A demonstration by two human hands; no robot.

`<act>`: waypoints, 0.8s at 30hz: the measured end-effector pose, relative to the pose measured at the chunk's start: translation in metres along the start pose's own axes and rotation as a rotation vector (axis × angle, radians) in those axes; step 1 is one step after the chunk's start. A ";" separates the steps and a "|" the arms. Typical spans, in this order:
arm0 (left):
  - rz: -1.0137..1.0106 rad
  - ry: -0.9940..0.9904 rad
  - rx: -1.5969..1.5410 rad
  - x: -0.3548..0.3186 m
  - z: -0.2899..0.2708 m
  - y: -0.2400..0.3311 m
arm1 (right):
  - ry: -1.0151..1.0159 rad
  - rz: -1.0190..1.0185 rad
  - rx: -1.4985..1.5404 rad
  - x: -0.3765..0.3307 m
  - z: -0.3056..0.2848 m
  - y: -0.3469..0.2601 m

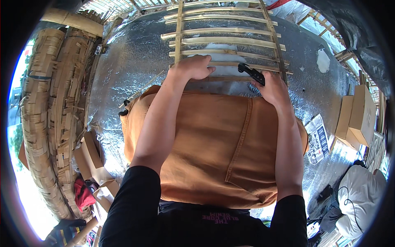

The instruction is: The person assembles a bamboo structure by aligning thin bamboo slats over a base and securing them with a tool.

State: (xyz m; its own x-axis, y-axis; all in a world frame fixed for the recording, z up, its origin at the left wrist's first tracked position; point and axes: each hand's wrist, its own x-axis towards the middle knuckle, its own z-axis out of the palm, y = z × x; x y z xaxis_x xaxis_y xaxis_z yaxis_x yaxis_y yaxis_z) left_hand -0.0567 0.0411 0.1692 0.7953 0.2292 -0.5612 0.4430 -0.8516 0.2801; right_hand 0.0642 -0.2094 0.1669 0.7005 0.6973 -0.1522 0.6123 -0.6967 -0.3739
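A slatted wooden frame [230, 41], with thin crosspieces between two side rails, lies in front of me. My left hand [196, 68] is curled over its near left corner, one slat passing between fingertips and thumb. Near the right rail, my right hand [273, 87] grips a black hand tool [252, 74] with a bent head pointing left; its exact kind does not show. Brown-orange trousers [197, 140] cover my legs, just below both hands. Part of the nearest slats is hidden behind my left hand.
Shiny silver foil sheeting [135, 53] covers the floor. Rolled woven bamboo mats [43, 119] stand at left, above opened cardboard [88, 158]. Cardboard boxes [358, 115], a printed sheet [317, 140] and a white bag-like bundle [358, 197] are at right.
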 end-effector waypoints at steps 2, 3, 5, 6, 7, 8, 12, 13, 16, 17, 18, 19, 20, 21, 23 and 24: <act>-0.011 -0.025 0.011 0.002 0.000 0.000 | -0.049 0.025 -0.004 0.001 -0.004 -0.003; -0.022 -0.046 0.022 0.002 -0.001 0.001 | -0.076 0.036 -0.004 0.001 -0.005 -0.004; -0.023 -0.057 0.017 0.002 -0.001 0.003 | -0.104 0.046 -0.007 0.002 -0.005 -0.004; -0.024 -0.069 0.014 0.002 -0.001 0.005 | -0.107 0.058 -0.010 0.002 -0.005 -0.004; -0.023 -0.068 0.011 0.002 0.002 0.006 | -0.110 0.071 -0.013 0.001 -0.005 -0.004; 0.003 -0.031 0.009 0.002 0.003 0.007 | -0.104 0.070 -0.015 0.001 -0.006 -0.004; 0.109 0.014 0.033 0.023 0.028 0.014 | -0.013 0.041 0.007 0.002 0.000 0.002; 0.163 0.014 0.113 0.034 0.034 0.012 | 0.007 0.043 0.028 0.002 0.000 0.002; 0.049 0.026 0.265 0.053 0.019 0.042 | 0.001 0.198 0.111 0.008 -0.005 0.009; 0.057 0.024 0.262 0.064 0.019 0.043 | 0.001 0.204 0.106 0.009 -0.006 0.010; 0.031 0.247 0.289 0.077 0.022 0.040 | 0.051 0.192 0.118 0.012 -0.006 0.010; 0.004 0.471 0.314 0.088 0.028 0.038 | 0.101 0.179 0.130 0.013 -0.005 0.010; 0.013 0.472 0.309 0.094 0.032 0.042 | 0.104 0.187 0.123 0.014 -0.002 0.013; -0.008 0.546 0.214 0.100 0.037 0.045 | 0.141 0.182 0.121 0.014 0.002 0.017; 0.006 0.940 0.184 0.125 0.067 0.017 | 0.214 0.097 0.164 0.014 0.002 0.003; 0.016 0.945 0.195 0.131 0.065 0.029 | 0.227 0.102 0.172 0.012 -0.001 0.006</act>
State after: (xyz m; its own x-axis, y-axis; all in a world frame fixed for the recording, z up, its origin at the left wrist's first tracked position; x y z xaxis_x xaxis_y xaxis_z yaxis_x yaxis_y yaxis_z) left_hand 0.0335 0.0157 0.0532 0.8431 0.4289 0.3244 0.4201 -0.9019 0.1004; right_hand 0.0767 -0.2058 0.1635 0.8309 0.5564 0.0042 0.4772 -0.7087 -0.5197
